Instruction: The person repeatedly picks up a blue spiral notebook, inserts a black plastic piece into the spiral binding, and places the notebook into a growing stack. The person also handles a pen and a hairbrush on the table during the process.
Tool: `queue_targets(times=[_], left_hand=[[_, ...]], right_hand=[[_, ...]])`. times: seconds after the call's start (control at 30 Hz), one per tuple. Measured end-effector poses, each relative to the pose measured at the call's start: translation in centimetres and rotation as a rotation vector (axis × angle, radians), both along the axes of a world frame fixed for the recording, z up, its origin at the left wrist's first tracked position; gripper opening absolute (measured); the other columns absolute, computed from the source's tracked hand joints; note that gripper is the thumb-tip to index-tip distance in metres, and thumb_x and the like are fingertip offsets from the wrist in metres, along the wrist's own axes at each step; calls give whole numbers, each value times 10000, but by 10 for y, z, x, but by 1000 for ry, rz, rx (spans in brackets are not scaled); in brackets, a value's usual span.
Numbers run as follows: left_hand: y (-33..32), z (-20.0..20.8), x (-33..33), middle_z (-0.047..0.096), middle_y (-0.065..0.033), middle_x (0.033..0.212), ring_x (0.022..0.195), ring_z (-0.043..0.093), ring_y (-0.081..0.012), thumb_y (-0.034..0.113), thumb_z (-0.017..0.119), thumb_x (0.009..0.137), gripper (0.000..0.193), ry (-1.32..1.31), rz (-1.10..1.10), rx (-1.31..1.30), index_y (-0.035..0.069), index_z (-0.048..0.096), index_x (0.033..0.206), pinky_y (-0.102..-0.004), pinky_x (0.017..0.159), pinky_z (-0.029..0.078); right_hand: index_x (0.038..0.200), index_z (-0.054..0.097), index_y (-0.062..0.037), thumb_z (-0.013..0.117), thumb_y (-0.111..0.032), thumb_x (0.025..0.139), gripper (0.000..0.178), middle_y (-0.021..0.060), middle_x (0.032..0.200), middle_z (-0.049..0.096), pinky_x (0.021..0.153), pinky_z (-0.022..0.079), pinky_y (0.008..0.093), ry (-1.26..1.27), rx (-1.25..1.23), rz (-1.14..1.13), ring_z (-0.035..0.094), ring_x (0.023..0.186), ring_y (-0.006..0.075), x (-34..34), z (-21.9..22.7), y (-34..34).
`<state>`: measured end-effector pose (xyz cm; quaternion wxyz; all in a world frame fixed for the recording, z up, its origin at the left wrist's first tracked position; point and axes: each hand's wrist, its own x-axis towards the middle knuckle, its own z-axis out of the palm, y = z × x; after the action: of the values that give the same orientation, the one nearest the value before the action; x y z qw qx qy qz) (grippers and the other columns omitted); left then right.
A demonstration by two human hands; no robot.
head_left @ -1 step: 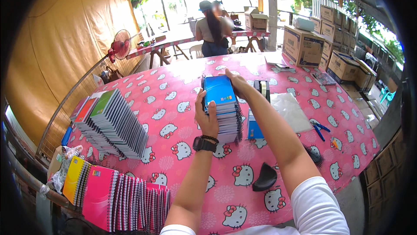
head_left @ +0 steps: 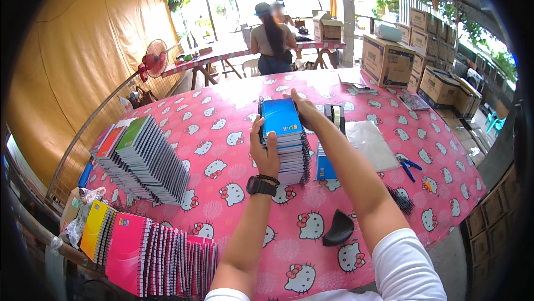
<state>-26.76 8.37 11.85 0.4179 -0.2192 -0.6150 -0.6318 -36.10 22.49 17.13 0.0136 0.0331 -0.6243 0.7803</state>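
A tall stack of blue spiral notebooks (head_left: 281, 116) stands in the middle of the table. My left hand (head_left: 265, 151) is pressed against its left and near side, thumb upright along the front, with a black watch on the wrist. At the far right corner my right hand (head_left: 301, 109) wraps round the stack; some of its fingers are hidden behind the notebooks. Partly covered by my right forearm, another blue notebook (head_left: 326, 165) lies just right of the stack. A tape dispenser (head_left: 335, 114) sits beyond that forearm.
Stacked notebooks (head_left: 153, 156) stand at left, with a row of pink notebooks (head_left: 130, 253) and yellow notebooks (head_left: 98, 228) at near left. Clear plastic sheets (head_left: 375, 145), blue-handled pliers (head_left: 410, 167) and a black curved object (head_left: 339, 228) lie rightward. Cardboard boxes (head_left: 386, 62) and two people (head_left: 271, 42) are farther off.
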Motion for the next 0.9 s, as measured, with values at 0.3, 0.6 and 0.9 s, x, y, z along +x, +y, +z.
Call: queue_targets(times=[0.3,0.6,0.9], left_hand=[[-5,-3,2,428,-192,1379,1285,403,-293,357,532,952,434,94,47,-56,30,476,1231,-401,1065,317],[-17,0,5,457,-210,1340,1271,425,-319,260,656,885,399,53,20,-159,28,496,1168,-408,1049,339],[-36,-26,119,500,-153,1299,1216,455,-287,222,601,899,330,-180,17,-39,33,521,1158,-420,1019,348]], right_hand=[[1198,563,-40,509,-325,942,387,76,1173,594,909,408,307,347,102,-248,527,1089,155,137,-3,17],[1239,569,-216,734,-340,726,553,106,1346,489,1085,138,586,348,1533,308,330,1314,326,322,-134,60],[1061,650,-106,716,-170,742,332,70,1055,634,901,377,426,538,1292,-329,532,1071,254,213,-118,114]])
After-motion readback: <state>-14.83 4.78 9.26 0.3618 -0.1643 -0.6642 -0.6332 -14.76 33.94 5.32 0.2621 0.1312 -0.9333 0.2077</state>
